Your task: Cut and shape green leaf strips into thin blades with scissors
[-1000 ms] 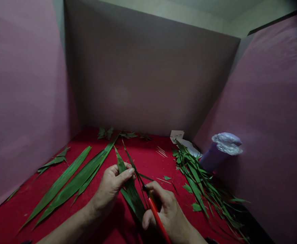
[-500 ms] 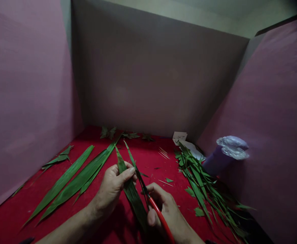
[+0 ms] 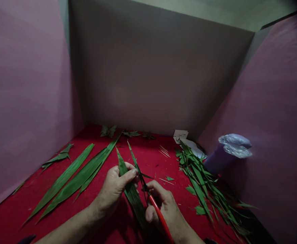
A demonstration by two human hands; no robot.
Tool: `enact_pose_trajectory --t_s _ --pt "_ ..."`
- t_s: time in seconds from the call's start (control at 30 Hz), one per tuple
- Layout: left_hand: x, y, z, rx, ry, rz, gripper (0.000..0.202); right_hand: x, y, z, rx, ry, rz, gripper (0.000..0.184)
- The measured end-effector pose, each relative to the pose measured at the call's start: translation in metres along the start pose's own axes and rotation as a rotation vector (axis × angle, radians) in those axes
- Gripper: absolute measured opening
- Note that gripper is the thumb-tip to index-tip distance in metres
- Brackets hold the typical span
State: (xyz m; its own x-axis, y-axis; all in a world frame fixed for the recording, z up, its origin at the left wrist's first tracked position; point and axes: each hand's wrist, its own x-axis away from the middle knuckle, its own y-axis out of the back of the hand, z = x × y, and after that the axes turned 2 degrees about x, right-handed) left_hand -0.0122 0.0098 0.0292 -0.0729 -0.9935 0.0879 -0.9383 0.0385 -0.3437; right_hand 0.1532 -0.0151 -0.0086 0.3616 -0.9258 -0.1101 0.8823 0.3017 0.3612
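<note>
My left hand (image 3: 120,184) is closed, pinching a long green leaf (image 3: 134,198) between thumb and fingers near its pointed upper end. Beside it, a narrow leaf strip (image 3: 132,154) stands slightly apart from the broad part. In my right hand (image 3: 167,205) is a pair of red-handled scissors (image 3: 160,215), with the dark blades pointing up and left against the strip. Whether the blades are fully closed I cannot tell. The lower end of the leaf fades into shadow between my wrists.
Long leaves (image 3: 79,183) lie on the red cloth (image 3: 92,234) at the left. A pile of green leaves (image 3: 201,179) and a purple plastic-topped container (image 3: 223,154) are at the right. Thin sticks (image 3: 165,151) and leaf scraps (image 3: 200,210) lie nearby. Folded leaf pieces (image 3: 108,131) line the back.
The narrow strip's tip has shifted slightly right, away from the broad leaf. Both hands keep nearly the same grip. The whole view has tilted a little.
</note>
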Motion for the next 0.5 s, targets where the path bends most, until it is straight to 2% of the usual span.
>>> enact_pose_trajectory --t_s 0.5 --pt "0.0029 -0.0023 -0.0004 -0.036 0.003 -0.016 0.02 -0.0008 -0.0033 0.0015 -0.029 0.028 -0.013 0.032"
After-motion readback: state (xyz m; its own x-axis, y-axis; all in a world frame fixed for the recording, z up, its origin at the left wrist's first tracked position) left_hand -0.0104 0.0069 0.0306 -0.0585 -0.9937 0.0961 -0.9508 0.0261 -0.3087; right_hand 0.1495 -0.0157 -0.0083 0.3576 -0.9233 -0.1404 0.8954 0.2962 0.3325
